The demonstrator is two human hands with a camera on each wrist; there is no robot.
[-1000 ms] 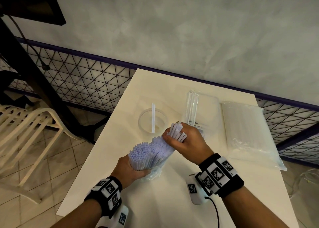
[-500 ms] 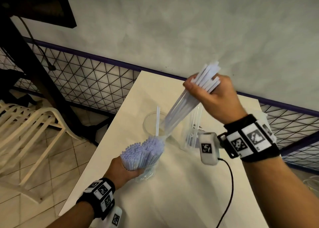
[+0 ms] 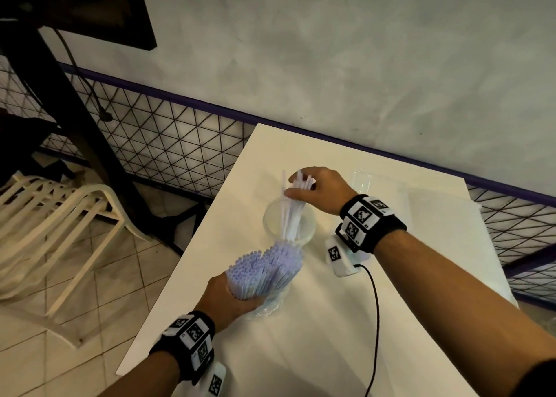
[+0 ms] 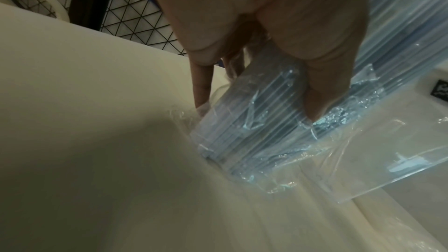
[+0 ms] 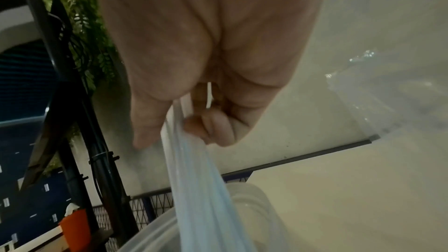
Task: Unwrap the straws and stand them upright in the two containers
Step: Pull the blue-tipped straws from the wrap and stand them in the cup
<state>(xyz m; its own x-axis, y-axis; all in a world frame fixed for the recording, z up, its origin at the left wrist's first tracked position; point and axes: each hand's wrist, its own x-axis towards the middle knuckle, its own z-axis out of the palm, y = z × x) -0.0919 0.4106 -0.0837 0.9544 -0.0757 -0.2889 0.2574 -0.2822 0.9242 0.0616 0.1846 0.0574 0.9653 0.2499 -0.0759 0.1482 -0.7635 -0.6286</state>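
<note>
Right hand [image 3: 319, 190] has a small bunch of straws [image 3: 290, 216] pinched in its fingers, their lower ends down inside the clear cup [image 3: 270, 216] on the white tabletop [image 3: 391, 306]. Left hand [image 3: 228, 300] is wrapped round the big straw bundle [image 3: 261, 271], its plastic wrapper [image 4: 327, 141] bunched at the bottom against the tabletop, just beside the cup.

straws [image 3: 290, 213] in cup [image 3: 304, 234] | bundle [image 3: 264, 271] before cup, on table [image 3: 331, 321]

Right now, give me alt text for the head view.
The right hand lowers a few straws into a clear cup on a white table, while the left hand grips a wrapped straw bundle.
</note>
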